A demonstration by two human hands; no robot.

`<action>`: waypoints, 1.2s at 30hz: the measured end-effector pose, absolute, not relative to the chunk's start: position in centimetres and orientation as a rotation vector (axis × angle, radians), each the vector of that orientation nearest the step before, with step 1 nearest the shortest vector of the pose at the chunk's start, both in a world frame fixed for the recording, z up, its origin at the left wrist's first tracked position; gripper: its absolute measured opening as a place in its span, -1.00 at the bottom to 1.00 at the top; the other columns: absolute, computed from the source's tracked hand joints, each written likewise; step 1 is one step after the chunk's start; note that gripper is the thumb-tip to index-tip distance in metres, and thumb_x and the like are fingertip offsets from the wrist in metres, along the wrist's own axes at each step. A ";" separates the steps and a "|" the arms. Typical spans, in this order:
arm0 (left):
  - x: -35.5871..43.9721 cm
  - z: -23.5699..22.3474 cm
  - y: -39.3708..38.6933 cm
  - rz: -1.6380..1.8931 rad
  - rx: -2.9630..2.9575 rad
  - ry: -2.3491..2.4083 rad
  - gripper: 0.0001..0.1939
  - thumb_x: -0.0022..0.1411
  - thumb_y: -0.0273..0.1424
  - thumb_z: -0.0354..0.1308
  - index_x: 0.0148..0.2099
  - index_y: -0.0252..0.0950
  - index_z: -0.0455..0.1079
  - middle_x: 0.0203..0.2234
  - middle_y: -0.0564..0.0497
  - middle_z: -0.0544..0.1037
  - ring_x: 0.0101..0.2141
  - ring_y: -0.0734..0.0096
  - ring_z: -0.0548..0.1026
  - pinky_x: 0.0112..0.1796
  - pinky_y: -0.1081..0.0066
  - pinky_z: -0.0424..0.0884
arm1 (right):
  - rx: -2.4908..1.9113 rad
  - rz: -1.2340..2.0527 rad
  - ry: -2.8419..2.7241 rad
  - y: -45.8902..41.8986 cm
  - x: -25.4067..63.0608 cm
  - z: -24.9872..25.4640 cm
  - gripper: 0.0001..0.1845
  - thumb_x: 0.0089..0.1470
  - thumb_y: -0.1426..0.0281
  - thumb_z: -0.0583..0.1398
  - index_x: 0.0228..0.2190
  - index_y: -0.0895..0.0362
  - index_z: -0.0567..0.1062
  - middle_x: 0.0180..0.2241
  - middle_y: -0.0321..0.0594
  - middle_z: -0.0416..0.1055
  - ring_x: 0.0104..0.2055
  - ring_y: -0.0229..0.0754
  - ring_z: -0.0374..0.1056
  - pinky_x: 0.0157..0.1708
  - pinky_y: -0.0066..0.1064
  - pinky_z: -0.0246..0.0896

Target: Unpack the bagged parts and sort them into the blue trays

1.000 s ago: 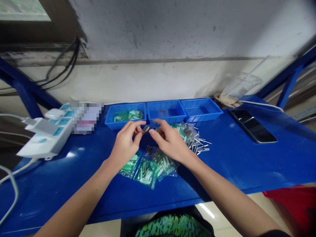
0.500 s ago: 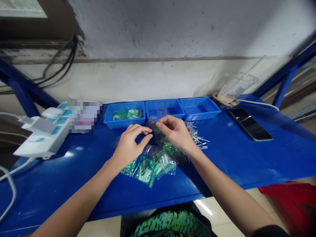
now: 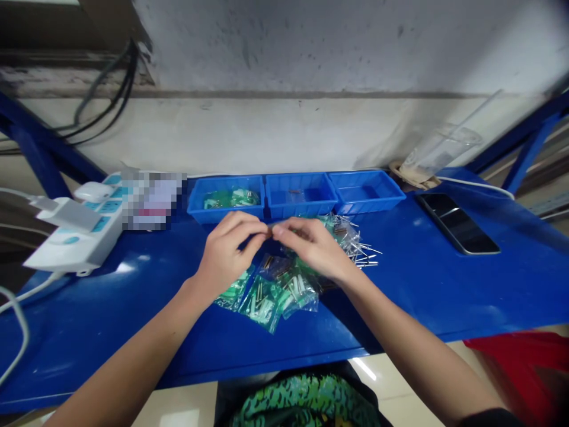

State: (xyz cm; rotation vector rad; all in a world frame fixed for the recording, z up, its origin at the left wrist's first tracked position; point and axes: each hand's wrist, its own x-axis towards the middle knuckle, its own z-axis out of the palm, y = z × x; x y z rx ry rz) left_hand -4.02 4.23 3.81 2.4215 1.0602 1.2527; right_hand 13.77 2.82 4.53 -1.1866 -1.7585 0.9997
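My left hand and my right hand meet fingertip to fingertip above the pile. Both pinch a small plastic bag with something brownish in it; most of it is hidden by my fingers. Under and in front of my hands lie green-tinted plastic packets with pale pieces and metal pins inside. A clear packet with brown pins rests among them. Beside my right hand, loose silvery pins are heaped with another clear packet.
Three blue bins stand along the wall: the left bin holds green packets, the middle bin a small clear packet, then the right bin. A power strip sits left, a phone and a tilted clear cup right.
My left hand has come up and right to meet my right hand at the small bag. The bag, earlier spread out at my right fingertips, is now mostly covered by fingers.
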 end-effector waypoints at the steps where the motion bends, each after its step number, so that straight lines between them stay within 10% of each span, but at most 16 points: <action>1: -4.0 3.9 4.1 1.250 2.514 0.996 -0.91 0.21 -0.47 0.11 -0.27 -0.22 0.44 -0.35 0.04 0.48 -0.30 0.42 0.41 -0.23 0.37 0.35 | -1.189 1.087 -1.671 2.9 13.8 4.5 -0.66 0.14 0.22 0.05 -0.48 0.16 0.47 -0.47 -0.24 0.42 -0.44 -0.29 0.27 -0.41 -0.42 0.16; 12: -4.3 3.1 5.4 0.908 1.616 1.105 -0.59 0.33 -0.17 -0.13 -0.24 -0.31 0.45 -0.47 -0.05 0.50 -0.47 0.41 0.43 -0.50 0.43 0.31 | -1.074 0.486 -1.877 2.4 13.6 4.0 -0.76 0.12 0.46 0.05 -0.27 0.11 0.51 -0.33 -0.23 0.36 -0.32 -0.28 0.29 -0.31 -0.40 0.21; 19: -4.3 3.2 5.1 1.181 1.738 1.160 -0.83 0.20 -0.39 0.11 -0.16 -0.25 0.44 -0.34 0.02 0.56 -0.36 0.41 0.50 -0.35 0.41 0.42 | -1.268 0.465 -1.812 2.3 13.4 4.1 -0.79 0.02 0.41 0.13 -0.30 0.15 0.54 -0.16 -0.09 0.27 -0.16 -0.13 0.27 -0.21 -0.25 0.22; 28: -4.1 3.4 4.2 1.175 2.628 0.937 -0.81 0.21 -0.49 0.07 -0.20 -0.15 0.46 -0.21 0.04 0.54 -0.14 0.31 0.43 -0.09 0.21 0.36 | -1.247 1.089 -1.345 3.0 13.1 4.2 -0.68 0.06 0.17 0.14 -0.53 0.16 0.41 -0.62 -0.35 0.25 -0.57 -0.36 0.13 -0.57 -0.47 0.05; 36: -4.8 3.2 4.6 0.399 2.492 1.080 -0.70 0.16 -0.17 0.13 -0.06 -0.12 0.38 0.01 -0.06 0.30 0.03 0.05 0.24 -0.03 -0.01 0.24 | -1.210 -0.040 -1.216 3.4 17.1 5.5 -0.78 0.15 0.29 0.07 -0.18 0.03 0.41 -0.23 -0.17 0.29 -0.30 -0.19 0.30 -0.33 -0.28 0.25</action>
